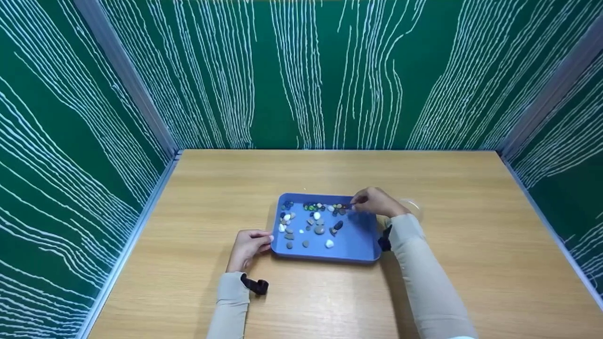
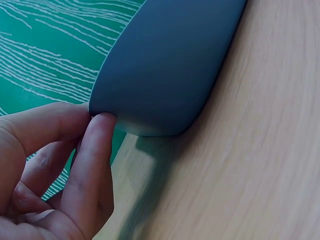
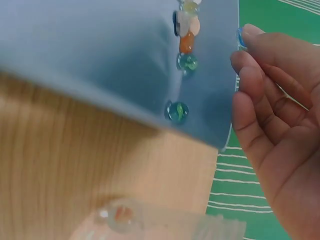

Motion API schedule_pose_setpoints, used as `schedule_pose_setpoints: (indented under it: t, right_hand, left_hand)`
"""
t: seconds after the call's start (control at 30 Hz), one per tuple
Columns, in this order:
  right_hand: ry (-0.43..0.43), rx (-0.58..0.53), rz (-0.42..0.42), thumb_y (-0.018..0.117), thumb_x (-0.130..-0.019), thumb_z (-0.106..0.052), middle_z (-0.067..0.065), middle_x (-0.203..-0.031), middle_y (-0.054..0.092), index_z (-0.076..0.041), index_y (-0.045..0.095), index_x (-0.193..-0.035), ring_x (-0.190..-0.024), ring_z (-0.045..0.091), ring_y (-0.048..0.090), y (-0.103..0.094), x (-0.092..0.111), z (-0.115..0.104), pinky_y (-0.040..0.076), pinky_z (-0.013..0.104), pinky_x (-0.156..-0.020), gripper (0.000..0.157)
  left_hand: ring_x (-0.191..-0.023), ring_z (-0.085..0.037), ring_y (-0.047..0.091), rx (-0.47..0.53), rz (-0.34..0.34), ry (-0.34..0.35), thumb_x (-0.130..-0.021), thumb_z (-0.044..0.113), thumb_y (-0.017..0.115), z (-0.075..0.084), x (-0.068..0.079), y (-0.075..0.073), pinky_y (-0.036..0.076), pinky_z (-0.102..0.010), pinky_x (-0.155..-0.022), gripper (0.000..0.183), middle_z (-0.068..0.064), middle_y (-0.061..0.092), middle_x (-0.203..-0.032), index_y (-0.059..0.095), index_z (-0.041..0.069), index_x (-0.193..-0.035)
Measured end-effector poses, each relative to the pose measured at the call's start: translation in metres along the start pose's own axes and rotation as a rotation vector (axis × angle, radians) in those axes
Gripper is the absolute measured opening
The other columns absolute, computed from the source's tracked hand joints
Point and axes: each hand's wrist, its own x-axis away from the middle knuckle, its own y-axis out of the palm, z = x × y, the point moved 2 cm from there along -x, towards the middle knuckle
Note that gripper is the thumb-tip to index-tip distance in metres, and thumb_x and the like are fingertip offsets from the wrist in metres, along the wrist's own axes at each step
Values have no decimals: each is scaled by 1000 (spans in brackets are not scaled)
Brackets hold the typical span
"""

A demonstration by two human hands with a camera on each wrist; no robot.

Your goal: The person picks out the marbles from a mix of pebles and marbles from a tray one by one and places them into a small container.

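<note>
A shallow blue tray rests on the wooden table with pebbles and glass marbles in it. At the tray's left side, my left hand pinches the rim between thumb and fingers, as the left wrist view shows up close. My right hand is at the far right part of the tray. In the right wrist view a small blue glassy piece, perhaps a marble, shows between its thumb and forefinger; most of it is hidden. Green glass marbles and an orange piece lie in a row along the tray's far side.
Right of the tray, partly behind my right wrist, stands a clear container; the right wrist view shows a round orange-centred piece at it. White pebbles and grey-brown pebbles lie about the tray. Green white-streaked panels enclose the table.
</note>
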Motion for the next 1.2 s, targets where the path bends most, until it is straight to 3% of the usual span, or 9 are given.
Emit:
schedule_pose_setpoints:
  t: [0.2,0.4,0.73,1.0,1.2]
  right_hand:
    - [15,-31,0,64,-92,-14,11,-104,70,-4,69,-111,-97,28,64,-7,5,7,57,40,-89,22]
    - [38,-22,9,64,-92,-18,10,-106,69,-4,68,-113,-97,22,63,-15,12,13,53,45,-96,26]
    - [31,-27,35,62,-92,-14,10,-105,68,-3,68,-113,-94,25,61,-30,26,26,54,40,-90,25]
    - [36,-106,59,61,-93,-17,13,-105,66,-5,66,-111,-101,34,61,-40,35,38,56,37,-84,22]
    - [12,-84,82,60,-93,-17,14,-105,67,-3,66,-110,-98,28,62,-50,43,43,56,35,-86,23]
  left_hand:
    - [-70,-12,66,-15,5,-17,-80,-11,66,-1,-2,-1,62,-23,-66,26,-9,69,-82,62,-21,-104]
    - [-69,-12,66,-18,25,-26,-80,-8,69,0,-1,0,62,-23,-67,27,-10,69,-84,64,-18,-105]
    - [-72,-14,67,-30,44,-34,-79,-7,71,-2,-1,0,62,-23,-67,27,-10,68,-84,65,-17,-104]
    - [-69,-14,67,-26,44,-34,-78,-7,72,-1,-1,1,62,-23,-67,27,-10,69,-82,66,-16,-103]
    - [-70,-14,67,-19,32,-22,-80,-7,70,-1,-1,0,62,-24,-67,28,-10,70,-83,64,-18,-105]
